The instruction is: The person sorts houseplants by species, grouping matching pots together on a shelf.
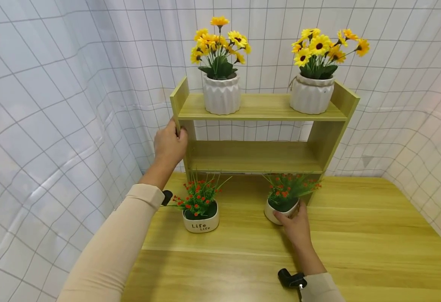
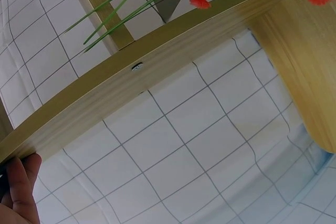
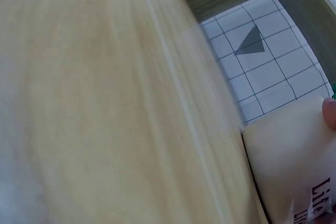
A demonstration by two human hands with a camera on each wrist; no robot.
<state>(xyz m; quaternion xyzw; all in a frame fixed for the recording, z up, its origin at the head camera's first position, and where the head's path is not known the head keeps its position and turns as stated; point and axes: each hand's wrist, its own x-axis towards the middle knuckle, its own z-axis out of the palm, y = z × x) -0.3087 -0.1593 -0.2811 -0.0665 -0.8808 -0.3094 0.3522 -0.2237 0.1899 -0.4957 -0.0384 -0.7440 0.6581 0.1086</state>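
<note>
My left hand (image 1: 169,144) grips the left side panel of a small two-tier wooden shelf (image 1: 254,156), thumb toward the front edge. In the left wrist view its fingers (image 2: 23,187) press the panel's outer face. A white oval pot (image 1: 271,213) of red flowers and grass stands before the shelf's right side, and my right hand (image 1: 297,226) holds it between thumb and fingers. The right wrist view shows that pot (image 3: 289,150) with "Life" lettering and a thumb at its rim. A matching pot (image 1: 200,224) sits on the table, front left of the shelf.
Two white ribbed pots, one left (image 1: 222,95) and one right (image 1: 312,95), hold yellow flowers on the shelf top. The wooden table (image 1: 371,235) extends to the right. Grid-patterned white curtains (image 1: 54,126) hang at the back and both sides.
</note>
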